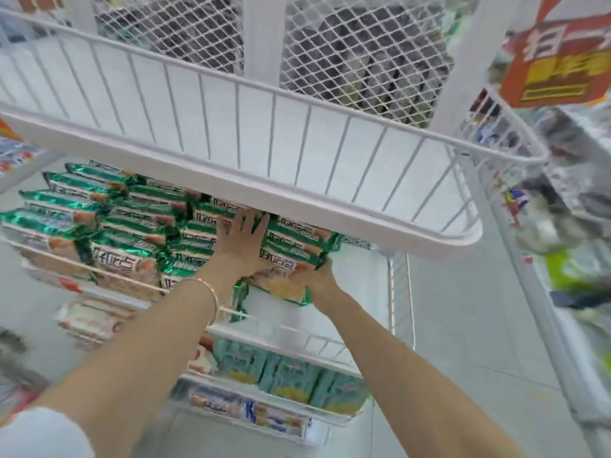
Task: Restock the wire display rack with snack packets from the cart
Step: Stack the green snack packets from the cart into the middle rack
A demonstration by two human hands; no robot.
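**A:** What do we have around us on the head camera?

**B:** The wire rack [401, 292] fills our view. Its top basket [264, 190] spans 12 o'clock, with a mesh back panel [347, 44] behind it. An orange sign [555, 61] hangs at 2 o'clock, too blurred for us to read.

**A:** What stands in our way?

**B:** The basket's front rim overhangs the tier below. It hides the back of the green snack packets [132, 226] and our left fingertips.

**A:** Where do the packets sit?

**B:** On the second tier, in leaning rows from 9 o'clock to the centre.

**A:** And our hands?

**B:** Our left hand [243, 236] lies flat at the centre, fingers straight and spread, pressing on the packets. Our right hand [317, 279] is just toward 4 o'clock of it, curled round the near end of a small stack [294, 256] of the same packets at the right end of the rows. The hands are close together but do not touch.

**A:** What can we count?

**B:** We count two hands, one bracelet [211, 295] on our left wrist, one sign and four tiers. The green packets overlap too much to count, though we see well over a dozen. We cannot tell how many are in the gripped stack. At 6 o'clock, the third tier shows at least three pale teal packets [281, 371]. Below them are blue-and-white packets [264, 418], too blurred to number.
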